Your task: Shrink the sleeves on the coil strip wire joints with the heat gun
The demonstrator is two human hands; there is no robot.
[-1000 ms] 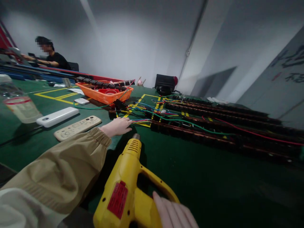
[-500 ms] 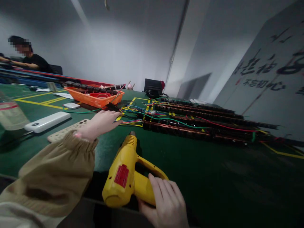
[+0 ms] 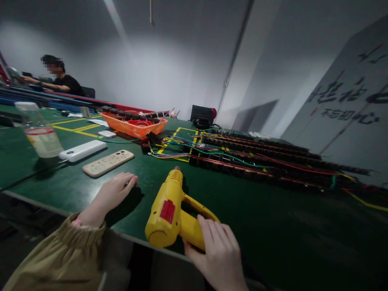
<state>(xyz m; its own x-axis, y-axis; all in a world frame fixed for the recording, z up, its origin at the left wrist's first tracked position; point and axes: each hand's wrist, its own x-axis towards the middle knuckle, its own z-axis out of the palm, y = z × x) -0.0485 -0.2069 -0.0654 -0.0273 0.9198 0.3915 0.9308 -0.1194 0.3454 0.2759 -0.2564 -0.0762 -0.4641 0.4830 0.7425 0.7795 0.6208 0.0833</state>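
Observation:
A yellow heat gun with a red label lies at the table's front edge, its metal nozzle pointing away from me. My right hand is closed round the end of its handle. To the left of the gun, my left hand hovers low over the table, fingers loosely curled together, with nothing visible in them. A beige phone case lies just beyond that hand. Past the nozzle, several coloured wires with bare ends stick out from long dark strips with copper bars.
An orange basket of dark parts stands behind the wires. On the left are a white device with a cable, a clear bottle and a small white box. A co-worker sits at the far left.
My left hand has drawn back from the wire ends toward me, uncovering the phone case. My right hand still grips the heat gun. The view has shifted slightly left.

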